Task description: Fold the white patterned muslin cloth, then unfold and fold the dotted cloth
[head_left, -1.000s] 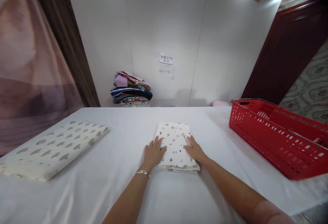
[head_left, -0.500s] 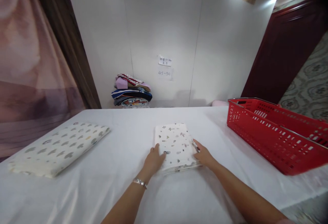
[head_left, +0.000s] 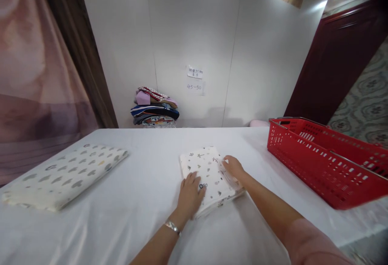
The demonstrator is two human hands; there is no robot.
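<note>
A folded white cloth (head_left: 209, 172) with small dark prints lies slightly turned on the white-covered table in front of me. My left hand (head_left: 190, 194), wearing a silver bracelet, rests on its near left part with fingers apart. At the cloth's right side, my right hand (head_left: 234, 168) has its fingers bent round the edge; the fingertips are partly hidden and that edge is blurred. Farther left lies another folded cloth (head_left: 69, 172), cream with grey cloud-like shapes, touched by neither hand.
A red plastic basket (head_left: 321, 168) with metal handles stands on the right of the table (head_left: 145, 224). Against the back wall is a stack of folded fabrics (head_left: 155, 109). Two paper notes (head_left: 195, 79) hang on the wall, and a pink curtain (head_left: 39, 75) hangs at the left.
The printed cloth has turned a little on the table. My left hand has slid farther onto its top, and my right hand has moved up along its right edge.
</note>
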